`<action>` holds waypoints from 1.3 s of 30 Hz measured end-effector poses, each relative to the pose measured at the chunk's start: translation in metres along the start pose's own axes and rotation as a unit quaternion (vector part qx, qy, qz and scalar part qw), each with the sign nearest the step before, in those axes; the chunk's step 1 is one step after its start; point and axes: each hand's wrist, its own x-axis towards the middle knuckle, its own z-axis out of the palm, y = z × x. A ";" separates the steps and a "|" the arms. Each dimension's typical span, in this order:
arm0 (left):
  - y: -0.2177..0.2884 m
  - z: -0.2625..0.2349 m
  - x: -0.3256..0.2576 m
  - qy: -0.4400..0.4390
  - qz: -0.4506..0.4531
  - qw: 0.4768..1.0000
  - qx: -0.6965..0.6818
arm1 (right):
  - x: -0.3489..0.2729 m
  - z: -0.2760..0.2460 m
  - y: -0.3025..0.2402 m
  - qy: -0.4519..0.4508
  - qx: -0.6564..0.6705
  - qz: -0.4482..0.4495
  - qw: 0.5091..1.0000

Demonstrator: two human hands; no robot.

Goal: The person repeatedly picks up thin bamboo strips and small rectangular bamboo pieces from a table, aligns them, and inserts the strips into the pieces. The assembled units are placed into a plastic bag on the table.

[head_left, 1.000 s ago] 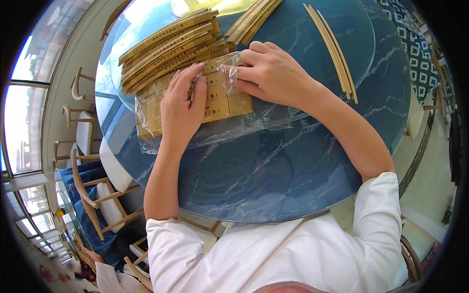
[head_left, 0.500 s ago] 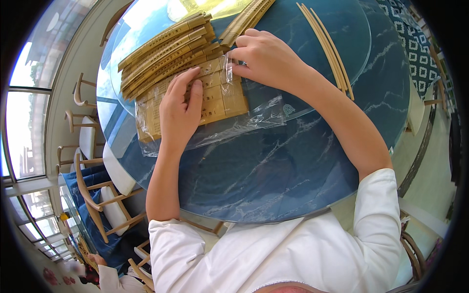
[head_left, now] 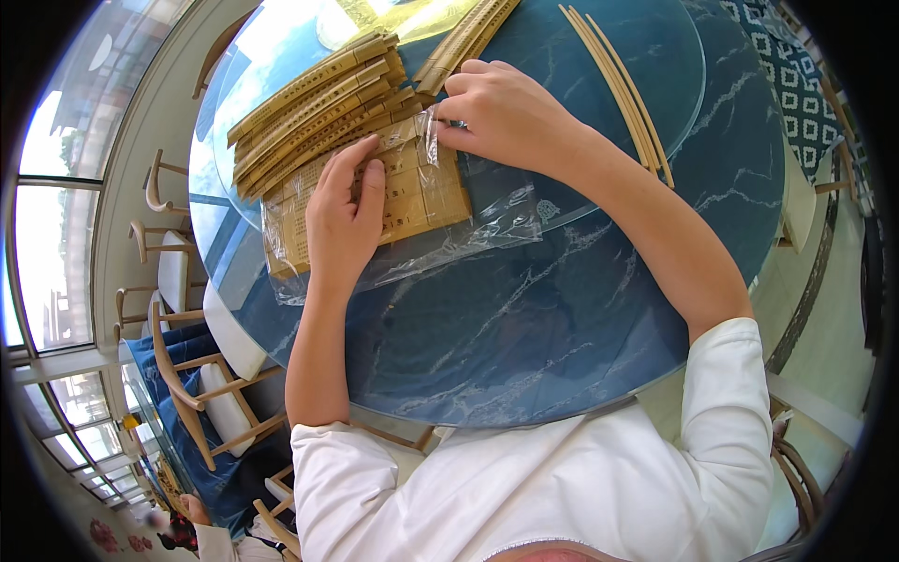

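A clear plastic bag holds flat brown printed paper sleeves on the blue marbled table. My left hand lies over the bag with its fingers stretched out and the thumb apart, pressing on the sleeves. At the bag's upper right corner, my right hand pinches the plastic between thumb and fingers; the fingertips are partly hidden. A fanned pile of long brown printed paper strips lies just beyond my left hand, overlapping the bag's far edge. Another bundle of such strips sits beyond my right hand.
Several thin wooden sticks lie to the right on the round glass turntable. A yellow shiny item is at the far edge. Wooden chairs stand at left, and another person's hand shows at lower left.
Both hands stay nearly in place on the bag. The view has shifted slightly; nothing has been picked up or let go.
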 end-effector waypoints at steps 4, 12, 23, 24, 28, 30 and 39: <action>-0.002 0.001 -0.001 0.003 0.006 1.000 0.005 | 0.001 -0.003 0.002 0.016 -0.054 -0.073 0.996; -0.002 0.002 0.000 0.004 0.010 1.000 0.012 | -0.001 -0.002 0.002 0.032 -0.091 -0.099 0.990; 0.009 -0.003 0.005 -0.059 -0.008 0.991 -0.122 | 0.024 -0.127 0.013 0.385 0.167 0.093 0.903; 0.017 -0.003 0.006 -0.066 -0.013 0.981 -0.180 | 0.025 -0.134 0.012 0.406 0.175 0.089 0.893; 0.060 0.019 0.013 -0.120 0.155 0.939 -0.282 | 0.020 -0.147 -0.004 0.369 0.142 0.055 0.917; 0.084 0.020 0.017 -0.180 0.094 0.906 -0.372 | 0.016 -0.153 -0.010 0.340 0.097 0.039 0.935; 0.070 -0.009 0.026 -0.224 -0.086 0.856 -0.459 | -0.018 -0.149 0.001 0.254 0.023 0.059 0.965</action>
